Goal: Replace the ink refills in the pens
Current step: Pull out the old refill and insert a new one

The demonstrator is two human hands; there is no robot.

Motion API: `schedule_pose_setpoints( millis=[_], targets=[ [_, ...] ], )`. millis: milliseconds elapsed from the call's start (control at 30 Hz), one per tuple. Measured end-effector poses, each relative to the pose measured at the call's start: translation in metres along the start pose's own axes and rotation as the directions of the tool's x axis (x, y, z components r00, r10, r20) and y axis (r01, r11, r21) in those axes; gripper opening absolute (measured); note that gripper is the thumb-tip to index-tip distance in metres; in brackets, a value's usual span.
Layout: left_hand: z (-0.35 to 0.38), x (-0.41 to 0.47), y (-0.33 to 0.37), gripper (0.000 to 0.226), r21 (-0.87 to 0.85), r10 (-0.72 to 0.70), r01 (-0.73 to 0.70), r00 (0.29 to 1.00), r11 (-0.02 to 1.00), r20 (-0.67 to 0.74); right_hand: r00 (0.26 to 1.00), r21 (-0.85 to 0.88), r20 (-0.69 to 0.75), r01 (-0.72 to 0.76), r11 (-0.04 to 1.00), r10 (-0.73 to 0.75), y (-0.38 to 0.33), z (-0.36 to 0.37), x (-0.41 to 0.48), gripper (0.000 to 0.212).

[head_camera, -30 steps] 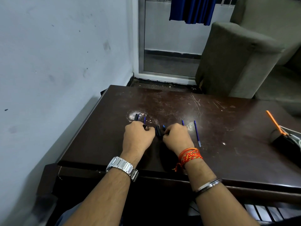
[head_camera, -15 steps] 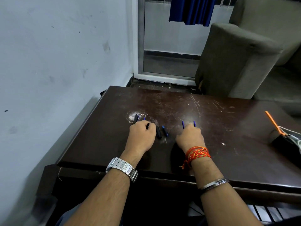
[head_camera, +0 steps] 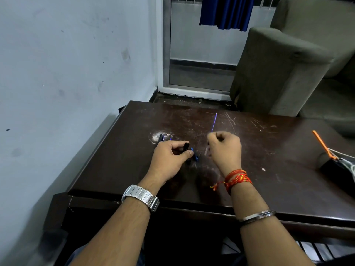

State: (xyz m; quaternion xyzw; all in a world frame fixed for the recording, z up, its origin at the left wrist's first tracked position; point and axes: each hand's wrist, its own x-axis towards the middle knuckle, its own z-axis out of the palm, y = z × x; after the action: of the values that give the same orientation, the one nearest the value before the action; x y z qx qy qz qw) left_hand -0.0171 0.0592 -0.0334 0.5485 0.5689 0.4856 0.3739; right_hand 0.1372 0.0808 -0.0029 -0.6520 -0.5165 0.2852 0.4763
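On the dark wooden table (head_camera: 269, 169) my left hand (head_camera: 169, 158) pinches a short black pen barrel (head_camera: 186, 147) between thumb and fingers, just above the tabletop. My right hand (head_camera: 225, 148) is closed on a thin blue ink refill (head_camera: 214, 122) and holds it lifted, its tip pointing away from me. A blue pen piece (head_camera: 194, 154) lies on the table between my hands. Another black and blue pen part (head_camera: 161, 138) lies beyond my left hand.
A black pouch (head_camera: 334, 167) with an orange stick (head_camera: 322, 144) poking out sits at the table's right edge. A grey sofa (head_camera: 278, 73) stands behind the table. The white wall (head_camera: 67, 73) runs along the left side.
My right hand moved right from the pen parts, closed on a refill lying on the table and lifted it. My left hand kept hold of the black barrel and turned slightly.
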Motion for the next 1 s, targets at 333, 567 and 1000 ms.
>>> schedule_pose_setpoints(
  millis=[333, 567, 1000],
  targets=[
    [-0.004, -0.008, 0.013, 0.030, -0.112, 0.066, -0.059, 0.996, 0.992, 0.059, 0.986, 0.452, 0.016, 0.139, 0.881, -0.164, -0.015, 0.011, -0.012, 0.011],
    [-0.003, -0.005, 0.010, 0.028, -0.116, 0.120, -0.115, 0.992, 0.987, 0.035, 0.978, 0.375, 0.050, 0.168, 0.912, -0.201, -0.014, 0.012, -0.013, 0.013],
    [-0.004, 0.000, 0.003, 0.031, -0.130, 0.134, -0.138, 0.990, 0.982, -0.046, 0.989, 0.268, 0.060, 0.116, 0.957, -0.136, -0.004, 0.015, -0.009, 0.023]
  ],
)
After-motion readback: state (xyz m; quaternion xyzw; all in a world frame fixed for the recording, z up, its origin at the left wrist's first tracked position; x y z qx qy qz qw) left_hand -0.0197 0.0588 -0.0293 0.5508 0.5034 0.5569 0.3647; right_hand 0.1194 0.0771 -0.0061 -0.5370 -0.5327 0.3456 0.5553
